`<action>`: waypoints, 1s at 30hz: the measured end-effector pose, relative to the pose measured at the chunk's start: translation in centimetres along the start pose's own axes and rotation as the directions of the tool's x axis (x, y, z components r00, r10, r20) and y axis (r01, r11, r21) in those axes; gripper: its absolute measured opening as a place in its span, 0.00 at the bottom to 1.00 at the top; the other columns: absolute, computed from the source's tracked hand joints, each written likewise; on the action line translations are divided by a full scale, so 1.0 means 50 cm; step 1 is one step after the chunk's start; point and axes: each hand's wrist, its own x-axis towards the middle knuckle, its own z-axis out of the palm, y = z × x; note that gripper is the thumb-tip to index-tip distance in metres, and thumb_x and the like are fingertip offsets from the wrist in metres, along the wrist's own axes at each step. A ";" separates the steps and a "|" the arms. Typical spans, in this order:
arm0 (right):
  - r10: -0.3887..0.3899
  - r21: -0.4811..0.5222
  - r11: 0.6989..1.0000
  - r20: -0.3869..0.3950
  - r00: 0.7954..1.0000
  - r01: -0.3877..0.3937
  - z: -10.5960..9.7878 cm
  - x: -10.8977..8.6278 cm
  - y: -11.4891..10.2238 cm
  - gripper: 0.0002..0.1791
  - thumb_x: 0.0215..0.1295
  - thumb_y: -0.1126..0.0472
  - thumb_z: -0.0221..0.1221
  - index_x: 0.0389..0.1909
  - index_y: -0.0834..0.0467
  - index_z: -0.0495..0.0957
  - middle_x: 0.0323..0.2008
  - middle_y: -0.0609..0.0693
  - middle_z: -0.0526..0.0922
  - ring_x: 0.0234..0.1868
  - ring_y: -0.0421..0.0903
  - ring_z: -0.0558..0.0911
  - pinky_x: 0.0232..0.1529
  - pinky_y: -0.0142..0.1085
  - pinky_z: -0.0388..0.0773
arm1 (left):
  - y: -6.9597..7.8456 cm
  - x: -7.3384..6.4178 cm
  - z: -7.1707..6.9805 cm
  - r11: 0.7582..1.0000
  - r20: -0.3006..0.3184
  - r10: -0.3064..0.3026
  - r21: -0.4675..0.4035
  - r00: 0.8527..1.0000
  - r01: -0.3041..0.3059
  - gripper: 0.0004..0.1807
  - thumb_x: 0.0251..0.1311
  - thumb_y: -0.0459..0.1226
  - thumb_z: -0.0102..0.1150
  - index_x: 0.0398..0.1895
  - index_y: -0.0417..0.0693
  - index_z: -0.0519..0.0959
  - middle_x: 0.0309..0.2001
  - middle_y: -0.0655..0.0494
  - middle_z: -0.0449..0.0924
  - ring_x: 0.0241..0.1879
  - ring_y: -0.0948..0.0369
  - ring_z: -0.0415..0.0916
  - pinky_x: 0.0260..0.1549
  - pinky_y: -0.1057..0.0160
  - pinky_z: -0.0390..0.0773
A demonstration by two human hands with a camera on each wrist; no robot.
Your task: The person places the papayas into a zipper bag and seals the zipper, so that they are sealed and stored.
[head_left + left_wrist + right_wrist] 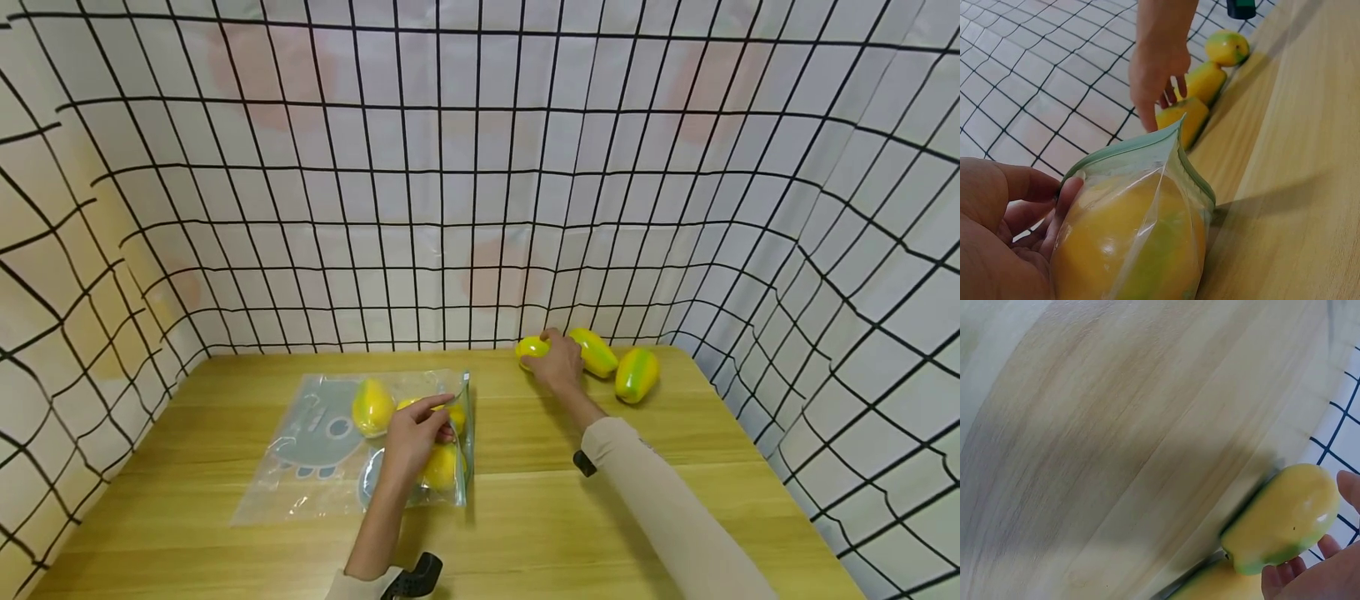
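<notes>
My left hand pinches the open mouth of a clear zip bag with a grey-green print. Several yellow papayas with green streaks lie inside, one papaya toward the back. A bagged papaya fills the lower left wrist view, behind the bag's green zip edge. At the back of the table, my right hand curls its fingers round a loose papaya. In the right wrist view, fingers touch this papaya's green side, with the thumb at its end.
Two more papayas lie right of my right hand: one papaya beside it, another papaya farther right. Black wire mesh over white sheeting rises along the back and sides of the wooden table.
</notes>
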 end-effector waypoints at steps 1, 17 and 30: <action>-0.002 -0.008 1.000 0.005 1.000 0.002 0.001 0.000 0.001 0.31 0.63 0.51 0.67 0.63 0.58 0.71 0.61 0.64 0.73 0.66 0.63 0.67 0.68 0.55 0.63 | 0.000 0.001 0.000 1.000 0.001 -0.001 0.003 1.000 0.001 0.16 0.70 0.30 0.56 0.57 0.36 0.82 0.29 0.47 0.82 0.24 0.62 0.79 0.28 0.67 0.85; -0.038 -0.071 0.997 0.028 0.999 0.040 0.011 -0.004 0.004 0.38 0.61 0.49 0.67 0.72 0.53 0.70 0.68 0.66 0.64 0.64 0.64 0.64 0.66 0.58 0.65 | -0.002 -0.006 -0.002 1.000 -0.006 0.019 0.007 1.000 -0.019 0.16 0.69 0.33 0.57 0.57 0.40 0.84 0.28 0.49 0.82 0.24 0.62 0.80 0.28 0.67 0.85; -0.069 -0.099 0.993 -0.003 0.998 0.068 0.013 -0.007 0.010 0.38 0.53 0.54 0.75 0.66 0.53 0.73 0.62 0.64 0.67 0.60 0.61 0.66 0.60 0.55 0.72 | 0.012 -0.011 -0.001 1.000 -0.002 0.008 0.017 1.000 -0.008 0.16 0.69 0.31 0.56 0.57 0.36 0.82 0.28 0.48 0.82 0.24 0.61 0.79 0.29 0.65 0.85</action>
